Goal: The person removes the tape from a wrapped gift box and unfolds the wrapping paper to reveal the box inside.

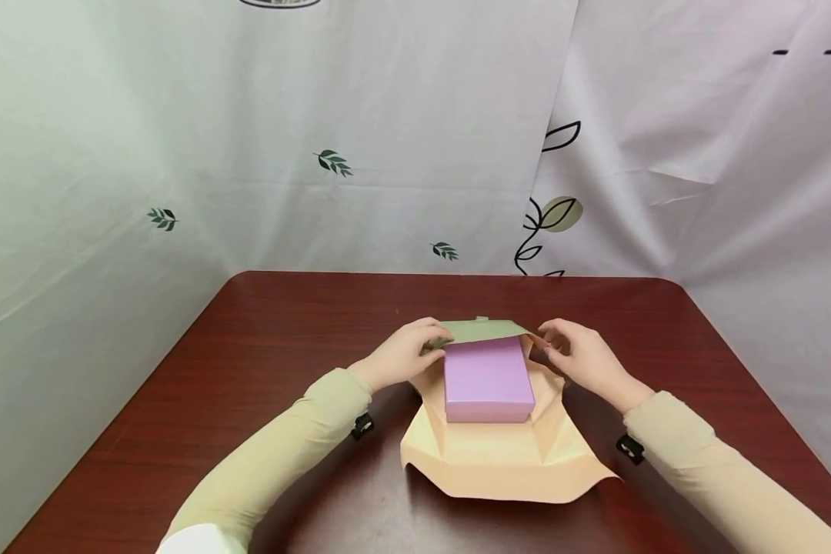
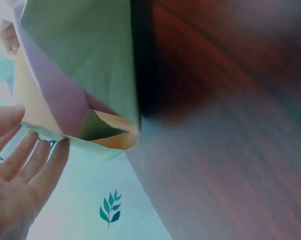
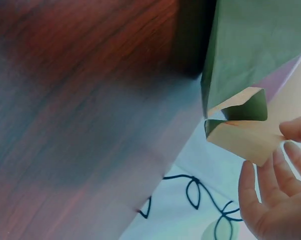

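Observation:
A purple box (image 1: 488, 377) rests on a sheet of wrapping paper (image 1: 498, 477), peach on its inner face and green on its outer one. The paper's far flap (image 1: 481, 331) is folded up over the back of the box, green side showing. At that flap's left end my left hand (image 1: 413, 350) pinches the edge, thumb (image 2: 8, 119) on one side and fingers on the other. My right hand (image 1: 582, 355) pinches the far right edge between thumb and fingers; the right wrist view shows a peach side fold (image 3: 240, 142) at the fingertips. The near part of the paper lies spread out, its edges curling.
Underneath is a dark red-brown wooden table (image 1: 305, 308) with rounded far corners. A pale cloth backdrop (image 1: 402, 115) with leaf prints hangs behind and along both sides. Each wrist carries a small black camera mount (image 1: 362, 425).

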`<state>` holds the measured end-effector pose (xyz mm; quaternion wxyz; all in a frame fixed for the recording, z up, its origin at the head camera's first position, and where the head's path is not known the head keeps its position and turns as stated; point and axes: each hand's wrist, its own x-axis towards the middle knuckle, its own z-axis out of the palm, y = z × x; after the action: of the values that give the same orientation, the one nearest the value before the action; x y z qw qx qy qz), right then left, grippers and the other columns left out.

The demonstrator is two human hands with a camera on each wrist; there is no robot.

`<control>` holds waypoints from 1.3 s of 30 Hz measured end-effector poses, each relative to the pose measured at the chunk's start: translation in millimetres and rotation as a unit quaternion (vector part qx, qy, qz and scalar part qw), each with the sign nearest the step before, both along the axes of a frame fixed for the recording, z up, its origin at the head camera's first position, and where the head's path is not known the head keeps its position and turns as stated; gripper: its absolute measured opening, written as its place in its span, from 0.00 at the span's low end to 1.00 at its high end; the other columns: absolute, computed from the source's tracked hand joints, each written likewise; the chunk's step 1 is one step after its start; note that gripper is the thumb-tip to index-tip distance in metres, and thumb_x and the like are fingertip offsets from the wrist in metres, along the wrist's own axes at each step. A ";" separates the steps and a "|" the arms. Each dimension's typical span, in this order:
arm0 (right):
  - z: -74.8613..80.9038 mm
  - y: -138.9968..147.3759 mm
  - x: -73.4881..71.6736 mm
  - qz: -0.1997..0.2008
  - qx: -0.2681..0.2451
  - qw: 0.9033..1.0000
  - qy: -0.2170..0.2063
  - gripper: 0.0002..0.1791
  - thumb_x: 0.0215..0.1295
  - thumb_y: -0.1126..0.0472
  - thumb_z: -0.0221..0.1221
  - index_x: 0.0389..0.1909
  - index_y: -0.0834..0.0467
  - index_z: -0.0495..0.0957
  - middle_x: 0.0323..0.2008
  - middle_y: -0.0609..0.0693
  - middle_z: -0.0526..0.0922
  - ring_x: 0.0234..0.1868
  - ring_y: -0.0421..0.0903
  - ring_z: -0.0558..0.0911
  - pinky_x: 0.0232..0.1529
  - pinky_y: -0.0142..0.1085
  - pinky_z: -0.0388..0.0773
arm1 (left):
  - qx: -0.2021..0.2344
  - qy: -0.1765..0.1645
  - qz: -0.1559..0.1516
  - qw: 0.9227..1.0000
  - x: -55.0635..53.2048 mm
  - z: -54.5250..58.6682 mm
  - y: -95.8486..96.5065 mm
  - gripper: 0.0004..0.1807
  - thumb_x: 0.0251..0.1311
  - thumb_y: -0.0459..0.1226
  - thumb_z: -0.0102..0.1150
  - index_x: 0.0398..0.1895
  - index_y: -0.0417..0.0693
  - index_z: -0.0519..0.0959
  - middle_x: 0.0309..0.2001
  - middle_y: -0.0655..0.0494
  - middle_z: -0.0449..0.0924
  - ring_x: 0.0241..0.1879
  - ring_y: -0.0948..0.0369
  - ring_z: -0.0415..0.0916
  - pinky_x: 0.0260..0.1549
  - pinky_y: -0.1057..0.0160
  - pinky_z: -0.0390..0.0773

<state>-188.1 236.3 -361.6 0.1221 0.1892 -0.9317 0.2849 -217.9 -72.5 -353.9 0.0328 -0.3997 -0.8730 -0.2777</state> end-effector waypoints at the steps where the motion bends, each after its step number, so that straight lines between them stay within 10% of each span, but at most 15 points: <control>1: -0.4 1.1 -1.6 -0.009 -0.008 1.000 -0.001 0.14 0.57 0.72 0.60 0.45 0.64 0.76 0.33 0.54 0.82 0.33 0.49 0.81 0.34 0.42 0.76 | 0.003 0.001 0.008 1.000 -1.4 0.8 0.3 0.13 0.63 0.31 0.57 0.50 0.42 0.78 0.49 0.51 0.76 0.39 0.58 0.74 0.38 0.64 0.76; 15: 7.1 1.8 -31.4 -0.069 -0.009 0.997 0.024 0.04 0.61 0.67 0.58 0.35 0.63 0.80 0.34 0.58 0.81 0.29 0.49 0.75 0.33 0.41 0.70 | 0.058 0.084 0.095 0.990 -7.8 1.0 0.4 0.28 0.57 0.34 0.64 0.62 0.41 0.69 0.50 0.48 0.76 0.54 0.52 0.72 0.55 0.54 0.72; 28: 7.6 -4.4 -39.7 -0.148 -0.006 0.988 0.052 0.06 0.61 0.63 0.59 0.32 0.61 0.83 0.22 0.52 0.77 0.21 0.46 0.72 0.23 0.36 0.65 | 0.055 0.143 0.014 0.988 5.0 -0.2 0.0 0.12 0.60 0.34 0.58 0.46 0.42 0.74 0.32 0.56 0.81 0.29 0.65 0.78 0.29 0.70 0.76; 39: -7.5 -2.9 -45.3 -0.028 -0.002 0.999 -0.016 0.34 0.60 0.68 0.58 0.66 0.68 0.57 0.51 0.66 0.75 0.50 0.61 0.77 0.52 0.53 0.73 | -0.032 0.093 0.030 0.995 -6.3 -8.7 4.7 0.18 0.65 0.32 0.51 0.56 0.34 0.73 0.55 0.45 0.72 0.55 0.53 0.71 0.58 0.58 0.70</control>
<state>-233.5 233.4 -369.0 0.1160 0.1578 -0.9379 0.2864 -224.2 -67.7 -362.6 0.1090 -0.3985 -0.8861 -0.2100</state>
